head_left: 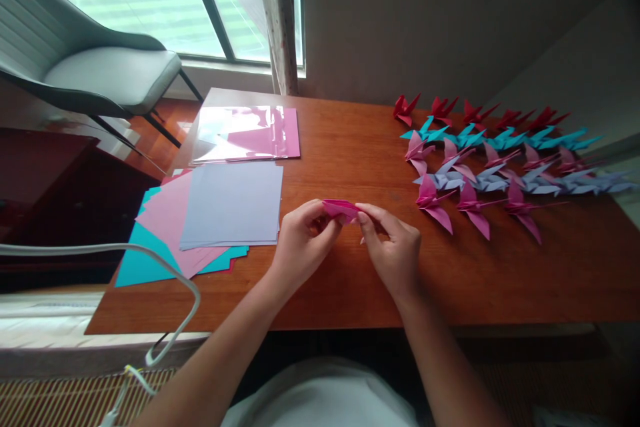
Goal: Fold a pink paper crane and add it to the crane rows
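A small folded piece of magenta paper [341,209] is held above the wooden table, between both hands. My left hand [306,230] is closed on its left end, thumb in front and fingers behind. At the right tip, my right hand [393,240] pinches the paper between thumb and forefinger. To the right stand rows of folded paper cranes: red [473,113], turquoise [467,137], light pink [457,157], pale lilac [490,178] and magenta [473,210]. The magenta row lies nearest to my right hand.
Loose square sheets lie left of my hands, with pale lilac paper [233,203] over pink [167,217] and turquoise sheets [145,260]. Behind them is a clear plastic packet [240,133] of paper. A white cable [193,307] loops past the table's [350,307] left front corner.
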Tool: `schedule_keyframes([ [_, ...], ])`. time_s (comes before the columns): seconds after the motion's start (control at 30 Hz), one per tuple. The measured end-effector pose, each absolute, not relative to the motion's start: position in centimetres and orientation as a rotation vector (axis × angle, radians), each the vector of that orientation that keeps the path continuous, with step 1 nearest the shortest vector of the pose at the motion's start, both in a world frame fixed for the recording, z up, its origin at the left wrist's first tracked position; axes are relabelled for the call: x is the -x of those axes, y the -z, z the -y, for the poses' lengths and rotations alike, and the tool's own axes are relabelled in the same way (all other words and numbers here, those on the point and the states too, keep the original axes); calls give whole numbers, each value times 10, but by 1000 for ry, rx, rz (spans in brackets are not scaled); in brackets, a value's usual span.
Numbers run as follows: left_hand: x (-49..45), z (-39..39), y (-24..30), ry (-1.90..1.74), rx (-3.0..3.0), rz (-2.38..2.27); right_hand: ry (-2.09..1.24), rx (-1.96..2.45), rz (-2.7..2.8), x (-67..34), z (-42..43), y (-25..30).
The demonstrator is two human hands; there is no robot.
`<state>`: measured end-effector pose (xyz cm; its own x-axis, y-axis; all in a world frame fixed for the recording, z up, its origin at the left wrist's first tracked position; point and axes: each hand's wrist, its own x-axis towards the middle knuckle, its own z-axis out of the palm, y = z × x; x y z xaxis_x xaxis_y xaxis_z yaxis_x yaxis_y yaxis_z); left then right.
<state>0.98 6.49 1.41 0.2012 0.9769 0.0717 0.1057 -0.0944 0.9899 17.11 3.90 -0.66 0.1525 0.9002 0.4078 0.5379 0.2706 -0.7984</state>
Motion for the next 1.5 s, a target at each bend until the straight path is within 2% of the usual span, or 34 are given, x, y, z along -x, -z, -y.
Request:
schedule_keyframes([
  [0.13,-9,-65,-15,-1114,-1658,-1256,-325,1360,1653,-169,-41,9],
  [0.47,-11,-63,-10,-1054,-1287,-1071,-114,1328,1688,-169,-41,8],
  [0.67,-10,-64,-9,-1006,-1334,-1058,-342,1312,1653,-167,-41,6],
  [0.8,-10,-64,-10,-1049,-1414,-1105,-644,1306,1461,-170,-42,5],
  [1.0,-12,-65,-15,-1038,-1112,-895,-1056,1218,1232,-172,-42,4],
  [1.2,-13,-66,-15,-1136,-1049,-982,-1077,1228,1207,-170,-42,4],
  [1.5,-10,-64,-13,-992,-1115,-992,-1004,1238,1198,-173,-43,2],
])
